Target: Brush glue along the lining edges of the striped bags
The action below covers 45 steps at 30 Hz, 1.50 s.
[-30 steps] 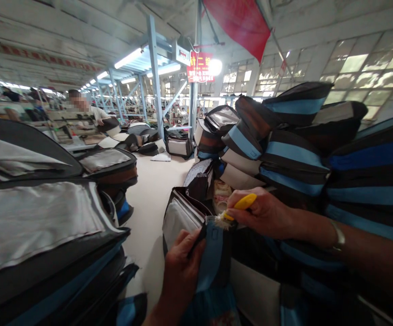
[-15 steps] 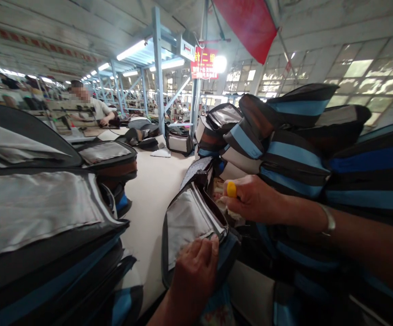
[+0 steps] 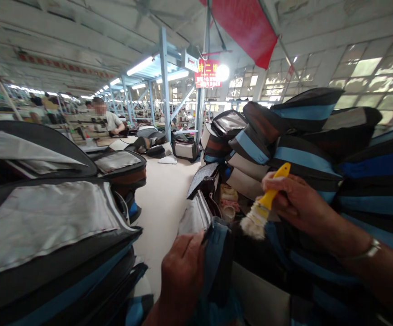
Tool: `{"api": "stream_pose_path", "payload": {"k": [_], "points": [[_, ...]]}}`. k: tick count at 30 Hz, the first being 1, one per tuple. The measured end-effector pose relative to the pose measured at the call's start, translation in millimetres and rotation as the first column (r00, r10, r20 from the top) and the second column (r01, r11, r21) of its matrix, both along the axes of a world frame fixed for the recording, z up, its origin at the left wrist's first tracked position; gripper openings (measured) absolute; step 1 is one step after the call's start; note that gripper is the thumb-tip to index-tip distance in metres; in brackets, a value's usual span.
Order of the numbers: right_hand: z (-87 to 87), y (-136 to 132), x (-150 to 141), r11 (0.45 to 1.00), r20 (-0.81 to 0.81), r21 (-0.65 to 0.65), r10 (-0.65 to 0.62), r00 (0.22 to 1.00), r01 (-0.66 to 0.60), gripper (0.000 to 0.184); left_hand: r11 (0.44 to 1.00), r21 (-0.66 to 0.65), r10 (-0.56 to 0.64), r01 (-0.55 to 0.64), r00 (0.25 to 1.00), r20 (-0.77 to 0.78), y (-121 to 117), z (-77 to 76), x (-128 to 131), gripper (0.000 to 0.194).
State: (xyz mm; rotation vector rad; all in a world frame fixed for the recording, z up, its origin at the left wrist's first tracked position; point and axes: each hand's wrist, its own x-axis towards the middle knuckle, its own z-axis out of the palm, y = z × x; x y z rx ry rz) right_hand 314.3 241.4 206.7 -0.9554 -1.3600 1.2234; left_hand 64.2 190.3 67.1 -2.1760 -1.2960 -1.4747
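My right hand (image 3: 296,203) is closed round a small brush (image 3: 263,208) with a yellow handle and pale bristles, held a little above and to the right of a bag piece. My left hand (image 3: 182,271) grips the edge of that black and blue bag piece (image 3: 216,258), fingers curled over its folded rim. The silvery lining (image 3: 192,217) of the piece shows just above my left fingers. A bracelet (image 3: 369,251) sits on my right wrist.
Stacks of black, blue and brown bag pieces rise at the right (image 3: 301,149) and at the left (image 3: 47,226). A pale table surface (image 3: 162,194) runs between them. A seated person (image 3: 110,122) works far back at the left, near blue steel posts (image 3: 165,86).
My right hand has lifted the brush up and to the right, away from the bag piece, so its bristles now show. My left hand has folded the blue edge over again.
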Motion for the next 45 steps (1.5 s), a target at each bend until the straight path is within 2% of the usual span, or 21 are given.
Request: {"api": "stream_pose_path", "payload": {"k": [2, 4, 7, 9, 11, 14, 15, 17, 19, 20, 22, 24, 25, 27, 29, 31, 33, 34, 37, 41, 45], "points": [[-26.8, -10.2, 0.4, 0.967, -0.164, -0.201, 0.122, 0.979, -0.154, 0.019, 0.985, -0.169, -0.007, 0.038, 0.984, 0.179, 1.0, 6.4, -8.8, 0.015], [-53.9, -18.9, -11.3, 0.924, -0.301, -0.260, 0.198, 0.933, -0.280, 0.018, 0.969, -0.246, 0.029, 0.035, 0.968, 0.250, 1.5, 9.3, -14.5, 0.018], [-76.1, -25.4, -39.2, 0.898, -0.506, -0.230, 0.220, 0.834, -0.376, 0.016, 0.990, -0.121, 0.087, -0.070, 0.987, 0.138, -1.1, 9.9, -20.9, 0.018], [-77.7, -25.5, -56.5, 0.880, -0.613, -0.215, 0.215, 0.760, -0.423, 0.016, 0.992, -0.036, 0.123, -0.123, 0.992, -0.008, -7.0, 11.5, -24.6, 0.016], [-74.8, -25.1, -71.3, 0.868, -0.688, -0.216, 0.190, 0.701, -0.447, 0.017, 0.987, -0.040, 0.152, -0.158, 0.981, -0.124, -15.6, 13.4, -26.8, 0.024], [-70.7, -27.0, -91.0, 0.866, -0.746, -0.243, 0.121, 0.655, -0.437, 0.019, 0.968, -0.093, 0.213, -0.235, 0.956, -0.202, -26.4, 12.4, -26.7, 0.064], [-69.2, -28.0, -96.1, 0.864, -0.757, -0.253, 0.103, 0.645, -0.435, 0.021, 0.960, -0.111, 0.233, -0.256, 0.954, -0.188, -27.9, 11.3, -26.5, 0.066], [-64.4, -28.2, -101.3, 0.863, -0.760, -0.264, 0.088, 0.644, -0.430, 0.025, 0.954, -0.186, 0.221, -0.233, 0.972, -0.087, -27.3, 10.8, -26.4, 0.047], [-56.0, -24.5, -97.4, 0.893, -0.735, -0.249, 0.078, 0.674, -0.375, 0.029, 0.940, -0.329, 0.129, -0.089, 0.986, 0.102, -24.0, 15.2, -26.7, 0.032], [-50.8, -21.4, -92.4, 0.930, -0.708, -0.216, 0.061, 0.703, -0.298, 0.028, 0.915, -0.403, 0.084, 0.005, 0.976, 0.203, -22.1, 19.6, -26.8, 0.031], [-40.5, -14.7, -79.9, 0.995, -0.635, -0.084, -0.010, 0.773, -0.056, 0.023, 0.850, -0.504, 0.051, 0.155, 0.928, 0.370, -18.8, 30.8, -26.4, 0.032], [-33.0, -10.4, -70.4, 0.983, -0.529, 0.120, -0.053, 0.847, 0.137, 0.016, 0.797, -0.556, 0.053, 0.236, 0.889, 0.454, -16.7, 42.2, -25.3, 0.035], [-30.9, -9.4, -68.4, 0.956, -0.461, 0.238, -0.044, 0.886, 0.171, 0.013, 0.776, -0.574, 0.053, 0.262, 0.879, 0.473, -16.0, 47.2, -24.5, 0.036], [-29.9, -8.0, -69.5, 0.864, -0.270, 0.489, 0.024, 0.963, 0.115, 0.010, 0.748, -0.598, 0.049, 0.289, 0.873, 0.484, -14.8, 54.8, -22.5, 0.036], [-30.5, -5.2, -74.0, 0.672, -0.004, 0.740, 0.057, 0.998, -0.036, 0.008, 0.731, -0.614, 0.047, 0.298, 0.875, 0.481, -14.0, 59.9, -20.6, 0.035], [-29.3, -0.5, -76.7, 0.457, 0.214, 0.870, -0.017, 0.977, -0.183, 0.006, 0.712, -0.631, 0.053, 0.306, 0.874, 0.483, -13.9, 63.3, -19.3, 0.035], [-25.3, 3.4, -75.5, 0.316, 0.295, 0.917, -0.120, 0.948, -0.245, 0.009, 0.692, -0.650, 0.059, 0.314, 0.873, 0.484, -14.3, 66.0, -18.9, 0.037], [-22.8, 4.2, -74.0, 0.279, 0.279, 0.933, -0.157, 0.947, -0.229, 0.011, 0.685, -0.657, 0.063, 0.315, 0.872, 0.485, -14.6, 67.0, -18.9, 0.039], [-17.2, 1.9, -69.8, 0.251, 0.251, 0.946, -0.159, 0.955, -0.207, 0.012, 0.683, -0.660, 0.073, 0.314, 0.869, 0.489, -15.1, 69.1, -19.4, 0.040], [-18.2, -4.1, -69.6, 0.291, 0.414, 0.883, -0.109, 0.904, -0.369, 0.008, 0.691, -0.652, 0.084, 0.312, 0.861, 0.502, -12.8, 68.6, -19.3, 0.040], [-19.1, -7.2, -68.2, 0.307, 0.430, 0.875, -0.135, 0.893, -0.375, 0.008, 0.746, -0.615, 0.074, 0.258, 0.884, 0.461, -8.9, 66.3, -17.5, 0.038]]}}
